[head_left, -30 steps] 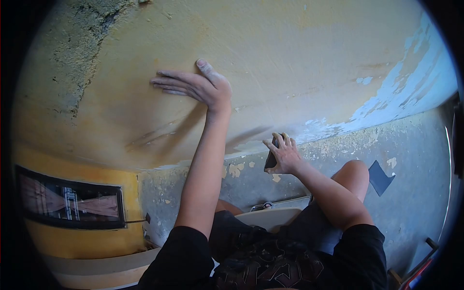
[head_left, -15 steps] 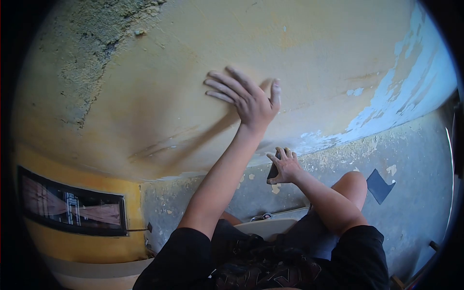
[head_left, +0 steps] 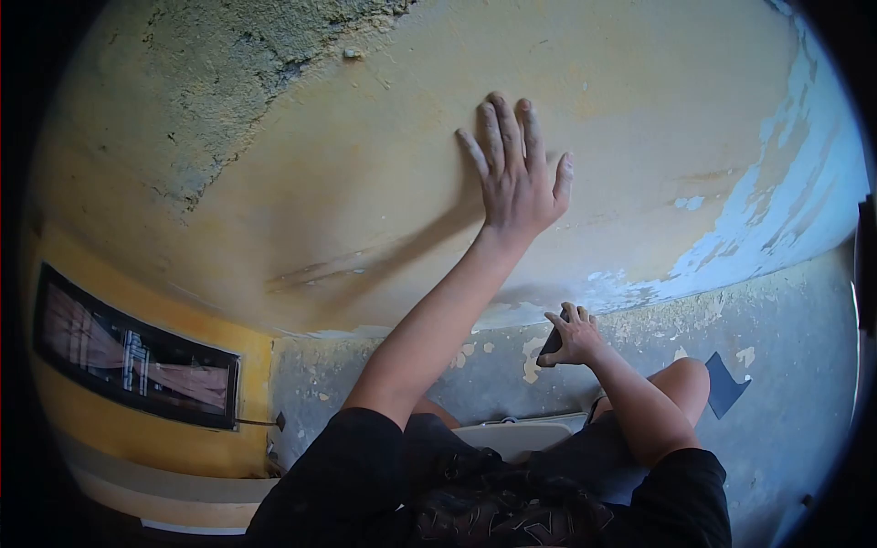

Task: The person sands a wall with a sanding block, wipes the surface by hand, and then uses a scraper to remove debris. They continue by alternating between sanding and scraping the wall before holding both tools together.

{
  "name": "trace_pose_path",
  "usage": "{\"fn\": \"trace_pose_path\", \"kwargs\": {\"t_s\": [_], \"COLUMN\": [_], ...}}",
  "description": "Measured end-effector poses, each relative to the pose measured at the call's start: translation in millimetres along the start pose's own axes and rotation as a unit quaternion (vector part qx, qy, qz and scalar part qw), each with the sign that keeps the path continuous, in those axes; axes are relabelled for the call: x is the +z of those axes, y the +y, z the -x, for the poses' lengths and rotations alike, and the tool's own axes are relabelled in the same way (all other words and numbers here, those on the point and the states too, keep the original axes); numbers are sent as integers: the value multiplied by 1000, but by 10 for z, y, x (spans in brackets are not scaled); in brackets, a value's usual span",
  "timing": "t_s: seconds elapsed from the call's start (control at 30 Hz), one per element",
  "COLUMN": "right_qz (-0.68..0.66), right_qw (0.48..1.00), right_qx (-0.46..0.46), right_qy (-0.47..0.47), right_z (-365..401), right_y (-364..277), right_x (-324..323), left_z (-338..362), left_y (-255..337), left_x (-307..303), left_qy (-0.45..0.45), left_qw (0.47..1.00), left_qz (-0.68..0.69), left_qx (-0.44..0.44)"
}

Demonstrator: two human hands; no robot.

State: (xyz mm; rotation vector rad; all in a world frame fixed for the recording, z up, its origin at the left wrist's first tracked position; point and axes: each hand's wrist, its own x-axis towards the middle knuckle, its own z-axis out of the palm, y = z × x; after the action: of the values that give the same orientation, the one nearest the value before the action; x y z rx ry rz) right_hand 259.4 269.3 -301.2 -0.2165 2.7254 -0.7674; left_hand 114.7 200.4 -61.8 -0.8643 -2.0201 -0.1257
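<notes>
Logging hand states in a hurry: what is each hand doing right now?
Left hand: open, palm flat on the wall, holding nothing.
Right hand: closed on a small dark object.

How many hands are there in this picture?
2. The left hand is pressed flat on the yellow wall, fingers spread. The right hand is lower down, gripping a small dark object near the wall's peeling bottom edge. None seem hidden.
</notes>
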Motion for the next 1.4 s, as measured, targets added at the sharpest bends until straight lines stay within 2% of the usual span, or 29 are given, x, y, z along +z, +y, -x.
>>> {"fn": "trace_pose_path", "kwargs": {"t_s": [0.07,0.13,0.23,0.5,0.57,0.63,0.7,0.77,0.83,0.93,1.0,1.17,1.2,1.27,1.4], "right_qz": [-5,-13,-10,-16,-14,-11,-19,-20,-19,-22,-25,-49,-97,-163,-174], "right_qw": [1000,1000,1000,1000,1000,999,999,999,999,998,996,987,974,940,917], "right_qx": [-3,-6,-8,-14,-16,-19,-17,-16,-20,-26,-22,-25,-68,-130,-146], "right_qy": [3,10,8,-6,12,27,38,41,44,46,88,154,194,270,327], "right_z": [-2,-17,-13,-13,-56,-58,-57,-29,-4,7,2,112,123,167,203], "right_y": [27,46,25,-26,17,37,32,14,7,38,64,46,42,5,33], "right_x": [-6,-55,-64,-103,-61,-64,-110,-145,-180,-207,-202,-382,-419,-511,-591], "left_z": [-246,-493,-664,-1028,-1001,-905,-819,-735,-706,-726,-839,-1304,-1393,-1518,-1507], "left_y": [-93,-146,-131,190,309,379,384,320,205,-19,-226,-915,-1057,-1366,-1719], "left_x": [-142,-244,-246,-216,-134,-66,2,-29,-140,-481,-791,-1432,-1529,-1670,-1603], "left_qy": [33,103,123,99,54,41,-3,-3,-115,-85,-47,152,183,197,197], "left_qw": [999,994,992,994,991,990,978,971,924,921,933,945,945,948,955], "left_qz": [-3,27,18,-16,-35,-44,0,-33,-6,12,-50,-96,-90,-74,-82], "left_qx": [-13,-17,7,54,115,125,206,237,365,380,353,274,256,238,204]}}
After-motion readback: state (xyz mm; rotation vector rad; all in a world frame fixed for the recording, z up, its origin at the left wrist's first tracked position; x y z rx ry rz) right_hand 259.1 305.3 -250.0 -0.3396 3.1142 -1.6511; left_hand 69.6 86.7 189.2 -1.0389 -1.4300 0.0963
